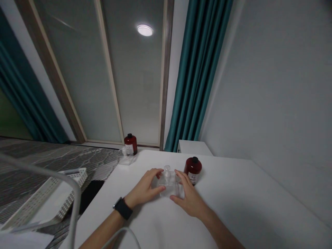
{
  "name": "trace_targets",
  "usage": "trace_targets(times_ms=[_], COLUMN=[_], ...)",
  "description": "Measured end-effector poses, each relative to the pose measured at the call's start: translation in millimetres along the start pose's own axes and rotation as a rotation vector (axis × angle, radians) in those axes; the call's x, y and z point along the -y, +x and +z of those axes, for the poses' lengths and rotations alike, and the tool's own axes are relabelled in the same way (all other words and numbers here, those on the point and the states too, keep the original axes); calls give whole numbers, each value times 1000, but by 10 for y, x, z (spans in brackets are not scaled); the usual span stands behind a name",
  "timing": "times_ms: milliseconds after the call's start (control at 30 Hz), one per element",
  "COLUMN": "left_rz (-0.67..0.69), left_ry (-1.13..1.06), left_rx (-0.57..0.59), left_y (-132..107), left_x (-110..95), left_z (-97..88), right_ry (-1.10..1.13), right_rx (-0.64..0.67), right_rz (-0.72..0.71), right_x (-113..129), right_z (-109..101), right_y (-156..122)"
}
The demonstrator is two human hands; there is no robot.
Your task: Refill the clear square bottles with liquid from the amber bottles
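Note:
A clear, square-based container (169, 188) with a round knob on top sits on the white table (145, 221) in front of me. My left hand (146, 186), with a dark watch (123, 208) at its wrist, is curved round the container's left side, thumb at the front. On the opposite side my right hand (188, 197) holds it between thumb and fingers. Just behind my right hand stands a dark red bottle (193, 167) with a black cap and a white label, partly hidden by the fingers.
At the table's far left corner are a second red bottle (131, 143) and another clear container (126, 159). A white perforated basket (64, 200) lies lower left, near a blurred grey tube (75, 207). A white cabinet (195, 148) stands beyond the table; a wall rises at right.

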State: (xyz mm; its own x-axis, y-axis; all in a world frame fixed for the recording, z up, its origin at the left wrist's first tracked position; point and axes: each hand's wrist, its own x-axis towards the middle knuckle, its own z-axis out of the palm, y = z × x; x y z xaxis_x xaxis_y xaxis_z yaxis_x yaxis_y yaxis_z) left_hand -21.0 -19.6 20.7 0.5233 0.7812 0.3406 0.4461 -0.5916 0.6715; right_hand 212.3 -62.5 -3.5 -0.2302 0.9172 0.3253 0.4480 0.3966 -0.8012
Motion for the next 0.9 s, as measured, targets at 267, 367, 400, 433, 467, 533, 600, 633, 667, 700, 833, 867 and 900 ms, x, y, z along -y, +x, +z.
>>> trace_targets(times_ms=[267,367,400,433,467,533,600,633,667,700,833,867,900], left_rz=[103,119,113,106,101,93,77,69,64,63,66,66,66], left_ry=[-161,-213,-216,-218,-221,-233,-245,-252,-258,-263,-267,-268,-271], left_rx=[-19,-50,-53,-53,-52,-43,-22,-8,4,11,37,46,53], left_y=[20,36,38,40,40,42,45,48,51,54,58,57,55], left_x=[-130,-148,-154,-160,-168,-187,-205,-212,-217,-219,-207,-203,-200], left_z=[-11,-43,-47,-46,-40,-21,3,14,22,29,36,34,31], right_ry=[162,171,167,158,148,129,117,114,110,107,100,95,87], right_rx=[-15,-19,-11,-4,5,21,37,46,51,57,82,88,93], right_rz=[133,126,129,133,135,132,122,120,122,124,108,103,101], right_x=[51,102,113,120,125,131,135,139,144,150,167,167,165], right_z=[75,70,69,69,69,70,70,68,66,63,52,51,52], right_y=[0,5,4,1,-2,-9,-14,-16,-16,-16,-13,-12,-13])
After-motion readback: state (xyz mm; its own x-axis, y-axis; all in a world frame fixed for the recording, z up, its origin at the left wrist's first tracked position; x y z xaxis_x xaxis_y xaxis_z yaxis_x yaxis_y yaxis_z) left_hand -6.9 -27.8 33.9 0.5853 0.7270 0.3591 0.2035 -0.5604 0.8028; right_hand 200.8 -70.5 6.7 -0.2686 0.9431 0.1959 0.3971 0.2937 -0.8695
